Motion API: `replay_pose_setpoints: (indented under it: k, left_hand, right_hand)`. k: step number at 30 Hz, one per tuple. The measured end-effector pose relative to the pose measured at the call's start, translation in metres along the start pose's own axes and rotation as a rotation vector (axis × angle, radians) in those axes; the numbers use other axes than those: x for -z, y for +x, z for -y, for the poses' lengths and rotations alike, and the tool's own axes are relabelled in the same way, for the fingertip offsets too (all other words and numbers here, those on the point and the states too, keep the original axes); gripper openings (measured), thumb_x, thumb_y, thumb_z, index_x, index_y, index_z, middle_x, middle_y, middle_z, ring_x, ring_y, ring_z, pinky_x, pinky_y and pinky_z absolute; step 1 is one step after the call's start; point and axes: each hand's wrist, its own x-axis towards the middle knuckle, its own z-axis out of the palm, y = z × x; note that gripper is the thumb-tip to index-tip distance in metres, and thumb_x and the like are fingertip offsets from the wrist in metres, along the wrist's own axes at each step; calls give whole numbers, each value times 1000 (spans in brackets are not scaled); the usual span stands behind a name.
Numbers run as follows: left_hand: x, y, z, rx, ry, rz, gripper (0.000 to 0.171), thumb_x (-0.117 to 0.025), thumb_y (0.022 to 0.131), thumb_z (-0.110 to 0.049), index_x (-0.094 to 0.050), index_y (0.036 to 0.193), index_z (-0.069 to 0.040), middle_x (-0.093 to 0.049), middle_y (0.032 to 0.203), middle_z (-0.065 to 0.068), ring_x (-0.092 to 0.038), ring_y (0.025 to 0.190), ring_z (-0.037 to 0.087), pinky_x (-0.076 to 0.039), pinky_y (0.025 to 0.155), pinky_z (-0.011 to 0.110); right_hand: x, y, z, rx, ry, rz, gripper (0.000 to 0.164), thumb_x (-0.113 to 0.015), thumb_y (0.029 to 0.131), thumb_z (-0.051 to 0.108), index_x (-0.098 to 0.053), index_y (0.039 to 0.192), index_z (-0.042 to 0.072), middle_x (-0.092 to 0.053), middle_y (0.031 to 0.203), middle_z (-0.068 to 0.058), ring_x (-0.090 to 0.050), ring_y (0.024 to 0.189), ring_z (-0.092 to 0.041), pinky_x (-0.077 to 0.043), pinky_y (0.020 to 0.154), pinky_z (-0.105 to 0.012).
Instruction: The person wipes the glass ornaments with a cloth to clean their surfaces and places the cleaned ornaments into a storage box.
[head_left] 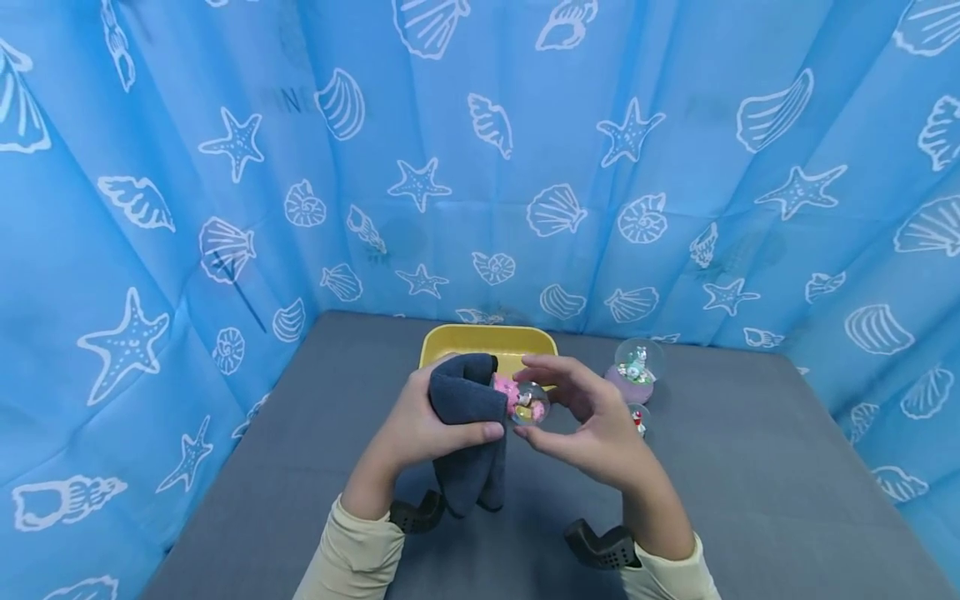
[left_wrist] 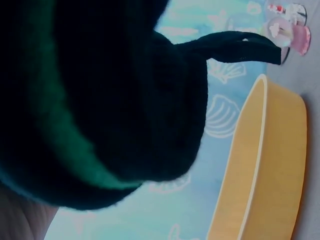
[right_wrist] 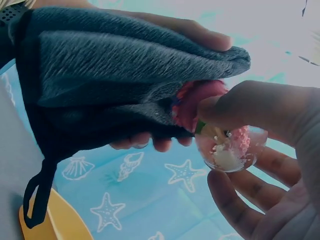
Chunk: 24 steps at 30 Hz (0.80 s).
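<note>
My left hand (head_left: pixel 423 425) grips a folded dark blue cloth (head_left: pixel 467 398), which wraps part of the pink base of a small snow globe (head_left: pixel 532 407). From the other side my right hand (head_left: pixel 600 425) holds that globe, its thumb and fingers curled about the clear ball. Pink and yellow figures show inside the ball in the right wrist view, where the thumb lies by the pink base (right_wrist: pixel 192 102). The cloth (left_wrist: pixel 130 115) fills most of the left wrist view and hides the left fingers there; its loop hangs free.
Behind the hands stands a yellow tray (head_left: pixel 487 337). Right of it are a snow globe with a purple base (head_left: pixel 632 385) and a smaller globe with a red and white figure (head_left: pixel 639 419), partly hidden by the right hand. A blue shell-patterned curtain (head_left: pixel 450 242) borders the grey table (head_left: pixel 750 467).
</note>
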Motion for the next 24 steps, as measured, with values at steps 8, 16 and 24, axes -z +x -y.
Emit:
replay_pose_setpoints:
  k: [8, 16, 24]
  left_hand:
    - [0, 0, 1, 15, -10, -14, 56, -87, 74, -25, -60, 124, -27, -64, 115, -1, -64, 101, 17, -56, 87, 40]
    - [2, 2, 1, 33, -6, -5, 56, -86, 75, -27, -60, 124, -24, -64, 115, -2, -65, 100, 17, -56, 87, 40]
    - [4, 2, 2, 10, -14, 4, 55, -84, 76, -31, -60, 124, -21, -64, 112, -2, -64, 99, 19, -56, 86, 39]
  right_hand:
    - [-7, 2, -1, 70, 15, 18, 62, -82, 68, -11, -60, 124, 0, -64, 120, -16, -61, 106, -21, -56, 89, -27]
    - [-6, 4, 10, 105, 58, -26, 62, -82, 62, -18, -60, 119, -9, -63, 115, -25, -65, 102, -21, -56, 88, -29]
    - [-5, 3, -5, 100, 81, -16, 58, -83, 63, -17, -63, 117, -4, -64, 115, -22, -66, 103, -22, -57, 85, -31]
